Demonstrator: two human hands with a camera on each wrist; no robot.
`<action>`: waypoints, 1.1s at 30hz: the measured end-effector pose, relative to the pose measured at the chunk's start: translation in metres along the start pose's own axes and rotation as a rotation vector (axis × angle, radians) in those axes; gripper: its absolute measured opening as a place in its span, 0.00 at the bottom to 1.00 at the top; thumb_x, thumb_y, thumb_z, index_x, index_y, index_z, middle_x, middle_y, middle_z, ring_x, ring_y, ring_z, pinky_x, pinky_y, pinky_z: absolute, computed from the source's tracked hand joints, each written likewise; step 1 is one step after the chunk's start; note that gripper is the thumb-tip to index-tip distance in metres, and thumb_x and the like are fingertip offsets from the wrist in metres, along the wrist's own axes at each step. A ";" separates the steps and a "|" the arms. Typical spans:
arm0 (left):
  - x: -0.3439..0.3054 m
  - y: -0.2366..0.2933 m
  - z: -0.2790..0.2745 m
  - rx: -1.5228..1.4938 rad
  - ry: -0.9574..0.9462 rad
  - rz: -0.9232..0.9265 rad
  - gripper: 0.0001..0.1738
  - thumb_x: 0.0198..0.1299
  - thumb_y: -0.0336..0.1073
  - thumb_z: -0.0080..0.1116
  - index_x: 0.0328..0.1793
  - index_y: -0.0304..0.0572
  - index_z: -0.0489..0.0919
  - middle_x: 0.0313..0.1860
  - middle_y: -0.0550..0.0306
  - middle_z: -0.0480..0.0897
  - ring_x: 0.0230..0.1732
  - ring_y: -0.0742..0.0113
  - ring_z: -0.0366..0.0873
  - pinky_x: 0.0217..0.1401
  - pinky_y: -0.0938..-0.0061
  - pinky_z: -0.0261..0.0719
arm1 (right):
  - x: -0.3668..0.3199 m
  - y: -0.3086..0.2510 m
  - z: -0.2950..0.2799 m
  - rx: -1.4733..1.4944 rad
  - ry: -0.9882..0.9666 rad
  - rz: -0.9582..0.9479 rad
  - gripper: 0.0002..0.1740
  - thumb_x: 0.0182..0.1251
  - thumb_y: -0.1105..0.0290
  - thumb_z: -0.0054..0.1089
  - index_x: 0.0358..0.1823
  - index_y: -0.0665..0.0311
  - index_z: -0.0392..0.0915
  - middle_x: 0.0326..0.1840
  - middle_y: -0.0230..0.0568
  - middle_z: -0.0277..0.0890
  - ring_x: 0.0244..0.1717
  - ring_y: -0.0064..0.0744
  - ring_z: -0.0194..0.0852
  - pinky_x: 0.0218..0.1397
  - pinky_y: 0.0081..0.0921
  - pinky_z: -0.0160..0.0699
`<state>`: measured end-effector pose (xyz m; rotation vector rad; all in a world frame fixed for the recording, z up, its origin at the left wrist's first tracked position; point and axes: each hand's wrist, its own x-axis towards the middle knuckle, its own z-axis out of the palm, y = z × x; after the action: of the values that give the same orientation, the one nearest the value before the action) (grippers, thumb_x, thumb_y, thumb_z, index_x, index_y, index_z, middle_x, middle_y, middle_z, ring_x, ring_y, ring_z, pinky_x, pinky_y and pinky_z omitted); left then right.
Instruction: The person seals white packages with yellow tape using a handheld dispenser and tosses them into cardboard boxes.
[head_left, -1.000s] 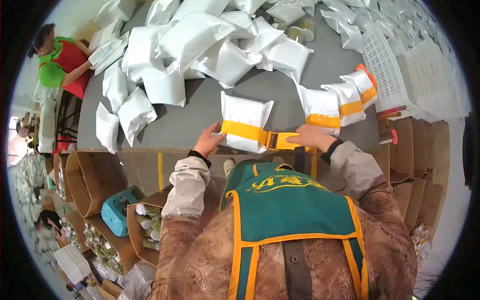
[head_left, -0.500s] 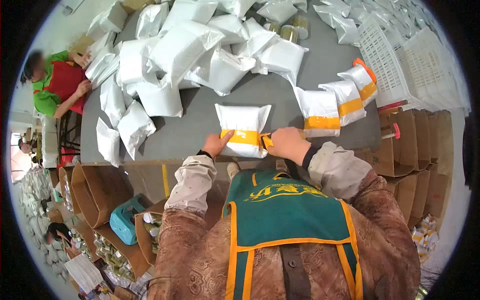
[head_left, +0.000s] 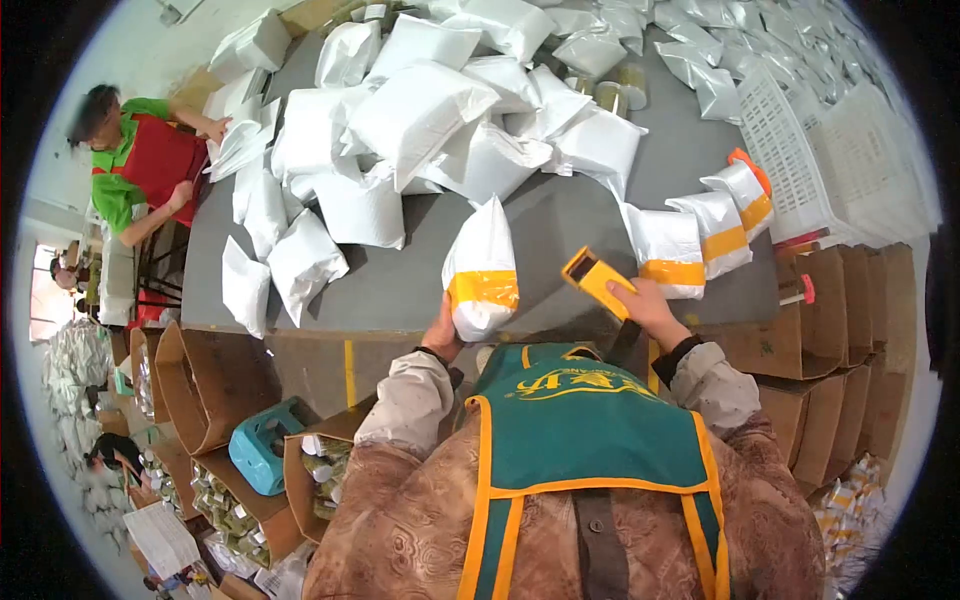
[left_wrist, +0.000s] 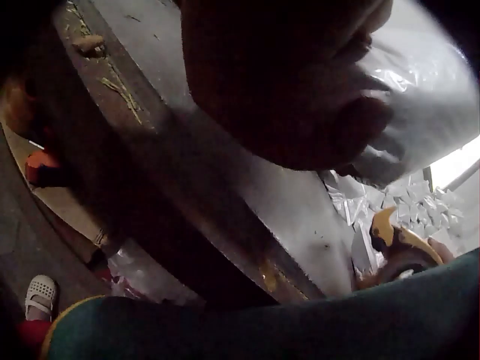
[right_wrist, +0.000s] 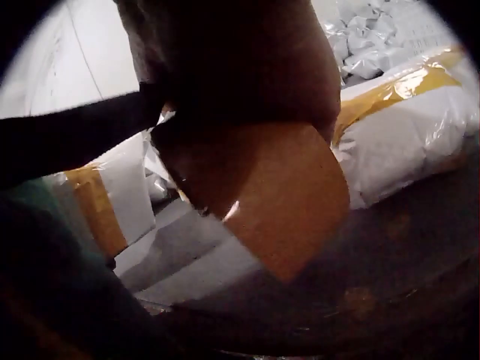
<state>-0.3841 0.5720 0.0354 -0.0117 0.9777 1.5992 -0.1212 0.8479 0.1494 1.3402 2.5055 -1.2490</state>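
A white plastic mailer bag with a yellow tape band round it is tilted on its side near the table's front edge. My left hand grips its lower left corner; in the left wrist view, the hand appears dark against the shiny bag. To the right, apart from the bag, my right hand holds a yellow tape dispenser, its dark front end pointing up and left. The dispenser's broad orange side fills the middle of the right wrist view, below the shadowed hand.
Several taped white bags lie in a row at the right, beside a white plastic basket. Untaped white bags are heaped across the grey table. Cardboard boxes stand below. Another person works at the left.
The right hand has moved the tape dispenser away from the bag to the right. The left hand has turned the bag from flat onto its side.
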 end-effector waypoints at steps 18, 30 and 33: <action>-0.016 0.049 0.159 0.682 0.164 0.318 0.25 0.72 0.53 0.41 0.46 0.37 0.77 0.30 0.61 0.79 0.27 0.73 0.74 0.27 0.77 0.69 | -0.032 -0.107 -0.034 0.842 -0.434 -0.023 0.49 0.63 0.46 0.61 0.71 0.75 0.48 0.57 0.48 0.70 0.47 0.30 0.73 0.48 0.25 0.78; 0.085 -0.009 0.324 0.872 -0.419 0.188 0.33 0.64 0.36 0.59 0.73 0.37 0.61 0.63 0.52 0.68 0.60 0.64 0.69 0.65 0.72 0.66 | -0.132 0.134 -0.215 1.980 0.601 -0.481 0.24 0.70 0.52 0.50 0.58 0.59 0.71 0.55 0.39 0.75 0.52 0.33 0.75 0.58 0.35 0.75; 0.125 -0.047 0.319 1.012 -0.205 0.178 0.44 0.57 0.42 0.66 0.74 0.34 0.56 0.68 0.46 0.61 0.67 0.55 0.63 0.69 0.67 0.63 | -0.160 0.115 -0.320 1.818 0.857 -0.742 0.32 0.73 0.48 0.41 0.71 0.58 0.57 0.72 0.50 0.57 0.72 0.44 0.56 0.68 0.39 0.65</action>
<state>-0.2264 0.8566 0.1516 0.9312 1.5460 1.0720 0.1629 0.9869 0.3535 0.7952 1.5323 -4.4188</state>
